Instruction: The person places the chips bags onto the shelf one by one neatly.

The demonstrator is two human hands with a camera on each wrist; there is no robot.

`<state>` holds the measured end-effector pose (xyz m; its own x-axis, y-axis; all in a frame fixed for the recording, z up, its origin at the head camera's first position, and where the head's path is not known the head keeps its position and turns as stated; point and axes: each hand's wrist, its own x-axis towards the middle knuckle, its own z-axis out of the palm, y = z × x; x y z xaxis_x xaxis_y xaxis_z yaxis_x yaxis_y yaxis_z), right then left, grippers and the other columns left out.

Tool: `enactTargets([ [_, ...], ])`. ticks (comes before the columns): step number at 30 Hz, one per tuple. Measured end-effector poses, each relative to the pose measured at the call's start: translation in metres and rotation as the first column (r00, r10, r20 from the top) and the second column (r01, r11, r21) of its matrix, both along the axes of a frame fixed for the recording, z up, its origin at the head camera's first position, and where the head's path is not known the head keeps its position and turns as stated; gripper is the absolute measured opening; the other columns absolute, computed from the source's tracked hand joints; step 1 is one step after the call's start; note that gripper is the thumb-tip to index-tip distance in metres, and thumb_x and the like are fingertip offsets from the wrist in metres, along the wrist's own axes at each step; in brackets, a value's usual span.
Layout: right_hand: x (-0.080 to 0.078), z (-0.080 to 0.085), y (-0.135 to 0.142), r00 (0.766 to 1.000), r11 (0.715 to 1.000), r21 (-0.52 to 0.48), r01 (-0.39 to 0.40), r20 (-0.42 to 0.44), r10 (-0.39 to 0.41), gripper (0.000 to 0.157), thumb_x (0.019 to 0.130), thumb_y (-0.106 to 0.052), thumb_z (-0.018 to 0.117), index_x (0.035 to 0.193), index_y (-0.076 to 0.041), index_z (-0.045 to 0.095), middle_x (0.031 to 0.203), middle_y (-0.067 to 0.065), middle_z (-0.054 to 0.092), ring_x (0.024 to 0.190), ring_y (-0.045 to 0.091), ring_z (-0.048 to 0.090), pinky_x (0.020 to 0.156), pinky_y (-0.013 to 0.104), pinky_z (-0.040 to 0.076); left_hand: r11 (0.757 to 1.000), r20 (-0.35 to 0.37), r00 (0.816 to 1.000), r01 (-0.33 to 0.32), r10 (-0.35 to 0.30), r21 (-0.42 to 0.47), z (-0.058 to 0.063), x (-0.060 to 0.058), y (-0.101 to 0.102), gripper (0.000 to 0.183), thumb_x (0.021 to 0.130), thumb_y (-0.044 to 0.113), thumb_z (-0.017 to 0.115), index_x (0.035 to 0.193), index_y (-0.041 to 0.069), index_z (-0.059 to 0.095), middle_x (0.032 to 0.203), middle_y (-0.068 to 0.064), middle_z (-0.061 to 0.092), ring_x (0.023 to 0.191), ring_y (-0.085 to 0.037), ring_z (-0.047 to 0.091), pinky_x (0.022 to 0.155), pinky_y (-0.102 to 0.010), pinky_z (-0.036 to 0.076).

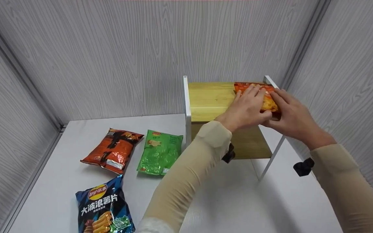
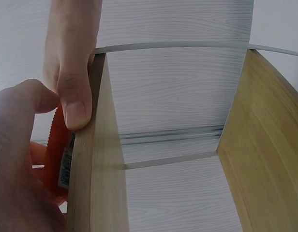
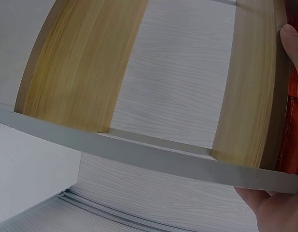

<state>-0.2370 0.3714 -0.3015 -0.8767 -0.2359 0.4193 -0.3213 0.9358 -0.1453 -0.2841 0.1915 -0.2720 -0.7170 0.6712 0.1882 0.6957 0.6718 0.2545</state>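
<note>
An orange bag of chips (image 1: 270,103) lies on the upper board (image 1: 210,97) of a small two-tier wooden shelf, at its right end. My left hand (image 1: 247,108) rests on the bag with its fingers spread over the top. At the bag's right side is my right hand (image 1: 295,118), fingers reaching over that edge and thumb toward the front. In the left wrist view, the right thumb (image 2: 75,108) lies against the board's front edge, with the orange bag (image 2: 54,154) behind it. The right wrist view shows the bag (image 3: 290,135) beside the metal side frame (image 3: 154,162).
On the white table to the left lie a red-orange chip bag (image 1: 117,150), a green chip bag (image 1: 160,152) and a blue-black chip bag (image 1: 104,207). The shelf's lower board (image 1: 249,142) sits under the upper one. Light wood-grain panels (image 1: 125,58) enclose the table.
</note>
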Motion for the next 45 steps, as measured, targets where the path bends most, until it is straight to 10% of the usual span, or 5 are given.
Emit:
enactTargets([
  [27, 0.003, 0.003, 0.004, 0.989, 0.995, -0.006, 0.096, 0.114, -0.095, 0.101, 0.082, -0.063, 0.068, 0.158, -0.014, 0.024, 0.162, 0.017, 0.025, 0.144, 0.050, 0.028, 0.109, 0.073, 0.028, 0.979, -0.238, 0.970, -0.002, 0.051, 0.204, 0.037, 0.007, -0.104, 0.063, 0.101, 0.035, 0.048, 0.157, 0.012, 0.028, 0.162, -0.003, 0.031, 0.153, -0.019, 0.022, 0.127, -0.040, 0.010],
  [45, 0.007, 0.003, 0.008, 0.987, 0.995, -0.007, 0.104, 0.123, -0.102, 0.100, 0.083, -0.062, 0.068, 0.159, -0.013, 0.023, 0.162, 0.017, 0.023, 0.143, 0.050, 0.028, 0.109, 0.072, 0.029, 0.905, -0.237, 0.954, -0.073, 0.186, 0.419, 0.005, -0.002, -0.170, 0.058, 0.101, 0.025, 0.050, 0.154, 0.006, 0.035, 0.157, -0.011, 0.039, 0.148, -0.028, 0.032, 0.123, -0.041, 0.027],
])
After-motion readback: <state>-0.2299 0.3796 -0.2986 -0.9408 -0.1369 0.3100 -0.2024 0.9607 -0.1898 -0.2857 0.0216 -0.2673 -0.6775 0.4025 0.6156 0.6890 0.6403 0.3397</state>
